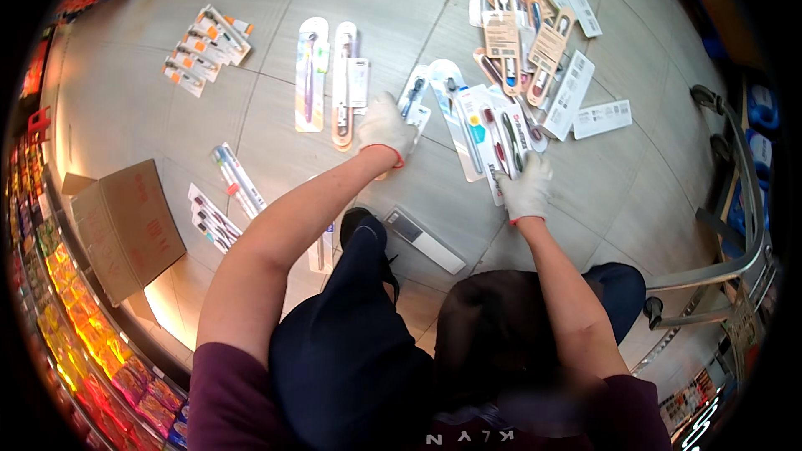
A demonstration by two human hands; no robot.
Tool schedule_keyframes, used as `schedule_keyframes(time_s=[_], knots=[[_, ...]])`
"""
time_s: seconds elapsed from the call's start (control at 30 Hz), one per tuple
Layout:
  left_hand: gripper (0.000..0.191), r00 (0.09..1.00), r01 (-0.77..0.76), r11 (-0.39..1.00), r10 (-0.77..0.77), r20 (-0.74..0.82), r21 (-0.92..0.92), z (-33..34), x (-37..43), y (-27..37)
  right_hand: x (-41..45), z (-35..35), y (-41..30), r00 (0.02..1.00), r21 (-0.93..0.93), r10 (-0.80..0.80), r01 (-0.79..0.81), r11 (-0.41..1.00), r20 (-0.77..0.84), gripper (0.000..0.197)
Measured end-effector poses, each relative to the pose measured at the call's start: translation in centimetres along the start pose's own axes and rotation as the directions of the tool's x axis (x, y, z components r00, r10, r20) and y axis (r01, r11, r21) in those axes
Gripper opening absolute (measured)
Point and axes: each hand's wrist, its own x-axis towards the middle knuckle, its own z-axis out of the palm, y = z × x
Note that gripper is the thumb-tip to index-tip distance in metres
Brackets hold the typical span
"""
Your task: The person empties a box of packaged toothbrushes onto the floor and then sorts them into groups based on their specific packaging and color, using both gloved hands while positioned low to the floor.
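Note:
My left hand, in a white glove with a red cuff, lies over a blister-packed blue toothbrush. Its fingertips are partly hidden, so a firm grip cannot be made out. My right hand, gloved the same way, grips the lower end of a twin toothbrush pack with one red and one green brush. Just left of that pack, another long toothbrush pack lies at a slant. Beyond my left hand, a purple toothbrush pack and a white-and-brown one lie side by side.
Brown-carded toothbrushes and white boxes are heaped at upper right. Small orange-and-white packs fan out at upper left. A cardboard box stands by the left shelves. A grey-and-white box lies near my foot; a metal cart frame is at right.

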Motion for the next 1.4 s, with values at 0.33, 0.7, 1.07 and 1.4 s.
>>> schedule_keyframes(time_s=[0.33, 0.7, 1.07, 1.4], knots=[[0.037, 0.994, 0.037, 0.966, -0.010, 0.109, -0.255, 0.1, 2.5, -2.4, -0.2, 0.3, -0.2, 0.999, -0.023, 0.001, -0.002, 1.000, -0.044, 0.055], [0.038, 0.951, 0.165, 0.760, 0.046, 0.305, -0.628, 0.3, 0.9, -2.2, 0.2, 0.9, 0.9, 0.994, 0.067, -0.086, 0.090, 0.994, -0.064, 0.035], [0.034, 0.883, 0.407, 0.594, -0.060, 0.466, -0.694, 7.4, -1.5, -3.0, -3.8, 2.9, -5.0, 0.920, 0.234, -0.371, 0.336, 0.912, 0.125, 0.014], [0.052, 0.997, -0.016, 0.998, 0.013, -0.070, -0.053, 5.3, -5.2, -1.1, -2.3, 1.1, 1.2, 0.988, -0.095, -0.151, 0.149, 0.984, -0.017, 0.022]])
